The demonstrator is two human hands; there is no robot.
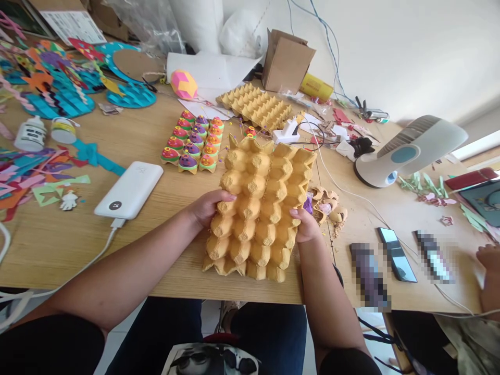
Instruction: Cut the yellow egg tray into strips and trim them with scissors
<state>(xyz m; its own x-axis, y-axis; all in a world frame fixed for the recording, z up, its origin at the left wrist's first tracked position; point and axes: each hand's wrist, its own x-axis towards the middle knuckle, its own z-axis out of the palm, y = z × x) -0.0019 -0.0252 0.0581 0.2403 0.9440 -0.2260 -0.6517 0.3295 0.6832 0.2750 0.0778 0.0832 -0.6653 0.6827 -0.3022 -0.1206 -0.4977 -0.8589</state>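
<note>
A yellow-brown pulp egg tray [258, 208] is held up over the near edge of the wooden table, its bumpy side facing me. My left hand [209, 209] grips its left edge, thumb on top. On the opposite edge my right hand [305, 224] holds it the same way, with the fingers hidden beneath. Behind the tray stand rows of painted egg-carton cups [192, 138] in red, purple and orange. Another egg tray [255, 107] lies farther back. Torn carton pieces [330, 205] lie just right of my right hand.
A white power bank [128, 190] with a cable lies left. To the right are a white fan [410, 151] and a phone [397, 255]. Coloured paper strips [31, 177] and a glue bottle [30, 134] occupy the far left. Another person's hand [489, 258] rests at the right edge.
</note>
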